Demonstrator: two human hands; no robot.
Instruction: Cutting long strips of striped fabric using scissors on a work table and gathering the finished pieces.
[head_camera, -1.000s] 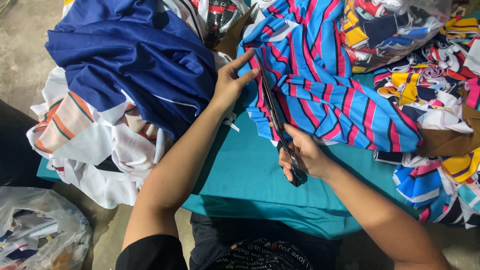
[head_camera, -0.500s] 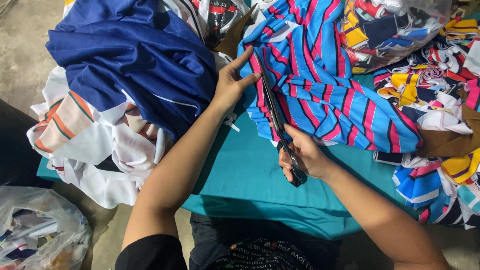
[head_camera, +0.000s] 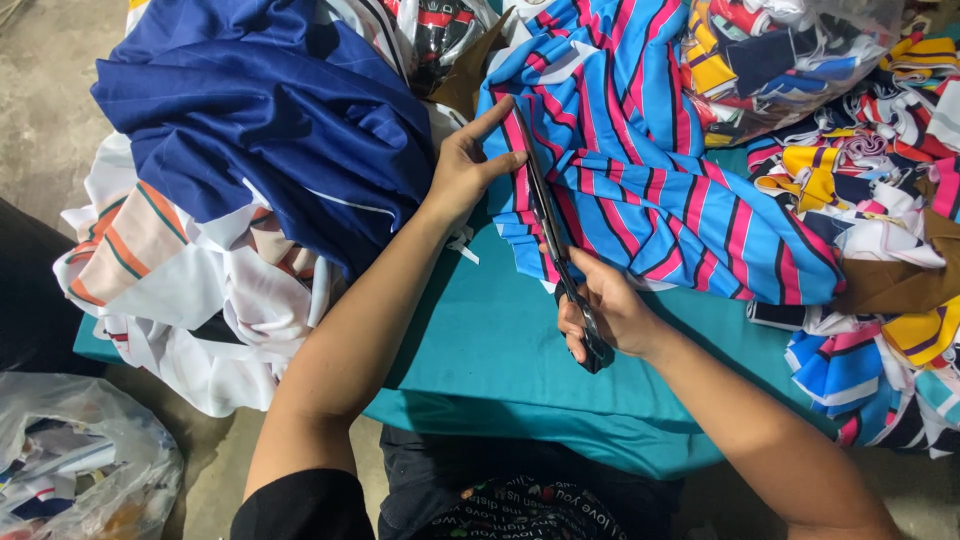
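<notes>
Right hand (head_camera: 610, 310) grips long black scissors (head_camera: 555, 240), blades partway up the blue-pink striped fabric (head_camera: 650, 170) at centre frame; left hand (head_camera: 465, 165) lies spread, flattening the uncut upper edge.

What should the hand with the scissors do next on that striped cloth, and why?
Probably close the scissors and slide them forward: the right hand has the blades along the striped cloth edge, while the left hand pins that edge flat at the far end.

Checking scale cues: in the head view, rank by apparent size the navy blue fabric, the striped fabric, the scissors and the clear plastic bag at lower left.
1. Navy blue fabric and striped fabric: alike, unranked.
2. Clear plastic bag, partly cut off.
3. Scissors.
</notes>
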